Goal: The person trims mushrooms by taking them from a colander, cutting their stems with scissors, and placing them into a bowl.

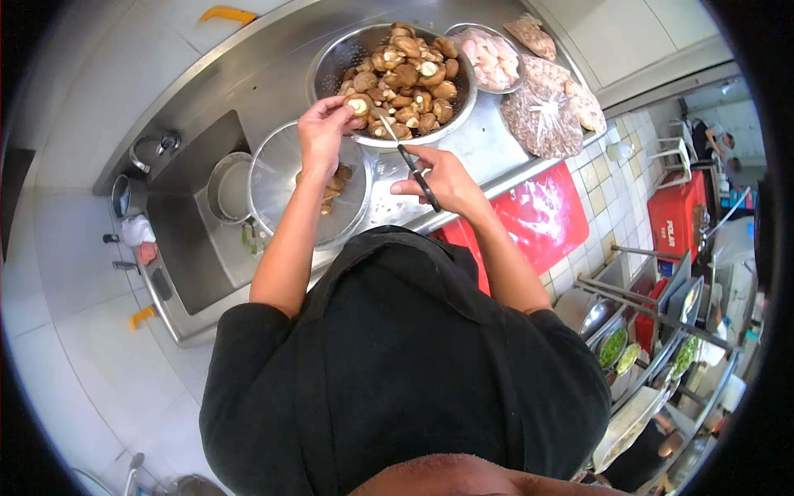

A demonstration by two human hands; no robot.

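Note:
My left hand pinches a shiitake mushroom, its pale underside turned up, over the near left rim of a perforated metal colander. Brown shiitake mushrooms are heaped inside it. In my right hand is a small knife with a black handle, held between thumb and fingers. Its blade points up and left over the mushrooms near the colander's front rim. Below my left wrist stands a round bowl lined with clear plastic, with several brown pieces in it, partly hidden by my forearm.
A metal bowl of pale raw meat and filled plastic bags stand right of the colander. At left is a sink basin holding a pot, by a faucet. A red plastic-covered surface lies beyond the counter edge.

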